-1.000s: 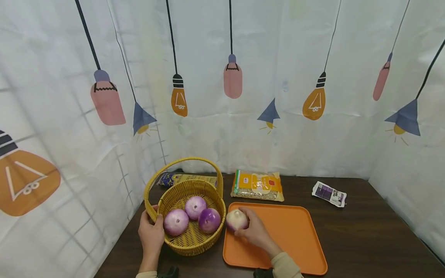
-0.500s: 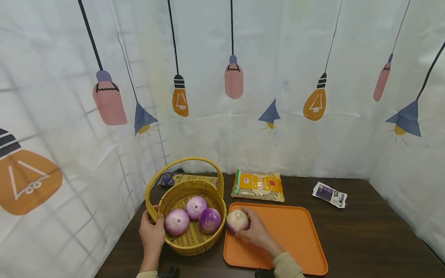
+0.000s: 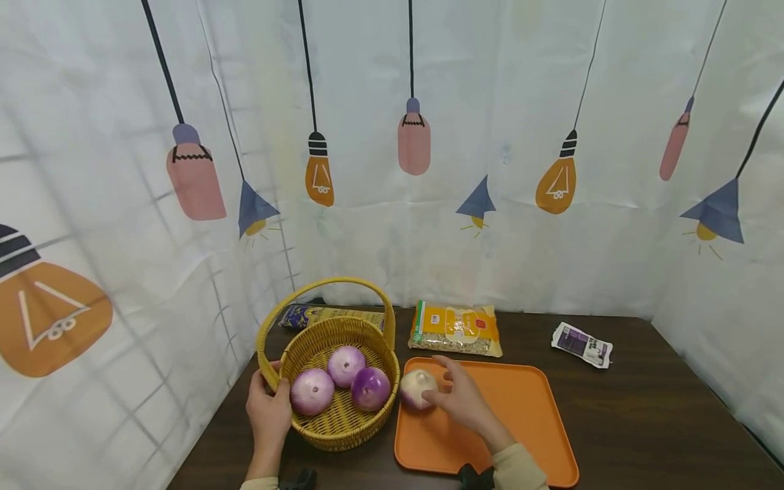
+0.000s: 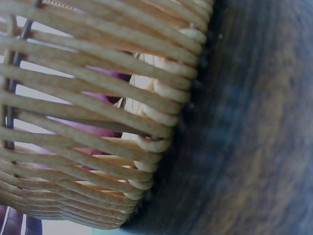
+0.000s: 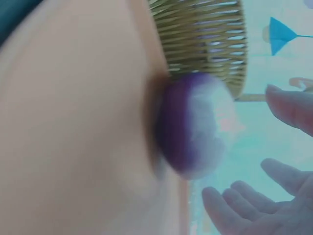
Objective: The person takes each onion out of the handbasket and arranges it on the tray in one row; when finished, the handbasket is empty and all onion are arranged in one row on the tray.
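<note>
My left hand (image 3: 268, 407) holds the yellow wicker basket (image 3: 346, 441) at its left side, by the foot of its tall handle. Three purple onions lie inside: one onion (image 3: 312, 392) at the left, another onion (image 3: 346, 366) at the back and a darker onion (image 3: 370, 389) at the right. A fourth, pale-topped onion (image 3: 417, 389) sits on the left part of the orange tray (image 3: 508, 422), close beside the basket. Just right of it is my right hand (image 3: 462, 401), its fingers spread and apart from the onion (image 5: 200, 126) in the right wrist view.
Behind the tray lies an orange-and-clear bag of grain (image 3: 455, 329). A blue and yellow packet (image 3: 306, 316) lies behind the basket. Toward the right back is a small purple-and-white packet (image 3: 582, 344) on the dark wooden table (image 3: 649, 401). A patterned white curtain (image 3: 380, 238) hangs behind.
My right hand has let go of the pale-topped onion, spread its fingers and drawn slightly right. The onion stays on the tray. My left hand keeps its hold on the basket.
</note>
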The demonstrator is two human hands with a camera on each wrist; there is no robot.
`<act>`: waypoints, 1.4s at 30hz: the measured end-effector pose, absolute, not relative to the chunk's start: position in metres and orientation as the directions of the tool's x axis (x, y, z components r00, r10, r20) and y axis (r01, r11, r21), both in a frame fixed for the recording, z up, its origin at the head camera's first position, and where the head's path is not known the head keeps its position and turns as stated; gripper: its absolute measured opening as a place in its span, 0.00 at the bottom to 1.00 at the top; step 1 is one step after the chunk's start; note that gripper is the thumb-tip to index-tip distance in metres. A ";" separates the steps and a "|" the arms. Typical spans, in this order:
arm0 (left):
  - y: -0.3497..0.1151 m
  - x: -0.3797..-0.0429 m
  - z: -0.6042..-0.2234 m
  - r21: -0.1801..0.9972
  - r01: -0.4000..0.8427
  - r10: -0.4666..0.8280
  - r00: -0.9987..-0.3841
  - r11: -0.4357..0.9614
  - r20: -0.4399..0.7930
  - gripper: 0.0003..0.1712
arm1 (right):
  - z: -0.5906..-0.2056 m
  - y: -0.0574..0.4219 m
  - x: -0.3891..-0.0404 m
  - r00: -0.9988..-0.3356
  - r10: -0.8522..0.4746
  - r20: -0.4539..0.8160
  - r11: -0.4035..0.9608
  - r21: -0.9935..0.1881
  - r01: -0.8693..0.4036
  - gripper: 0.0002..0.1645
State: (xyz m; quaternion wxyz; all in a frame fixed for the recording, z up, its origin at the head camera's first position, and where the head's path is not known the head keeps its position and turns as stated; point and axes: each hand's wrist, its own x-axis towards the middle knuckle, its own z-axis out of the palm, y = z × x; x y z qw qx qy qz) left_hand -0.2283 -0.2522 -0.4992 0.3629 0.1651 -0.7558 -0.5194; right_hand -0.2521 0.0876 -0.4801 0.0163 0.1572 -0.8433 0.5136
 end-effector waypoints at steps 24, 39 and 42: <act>-0.254 -0.228 -0.499 0.907 0.073 -0.648 -0.676 0.415 0.351 0.19 | -0.448 0.024 -0.243 -0.899 -0.321 0.299 0.162 -0.918 -0.363 0.27; -0.254 -0.227 -0.499 0.905 0.069 -0.638 -0.686 0.421 0.350 0.17 | -0.445 -0.019 -0.255 -0.890 -0.403 0.213 0.399 -0.835 -0.380 0.34; -0.254 -0.227 -0.499 0.907 0.065 -0.638 -0.689 0.417 0.343 0.17 | -0.446 -0.023 -0.257 -0.883 -0.432 0.183 0.436 -0.815 -0.383 0.37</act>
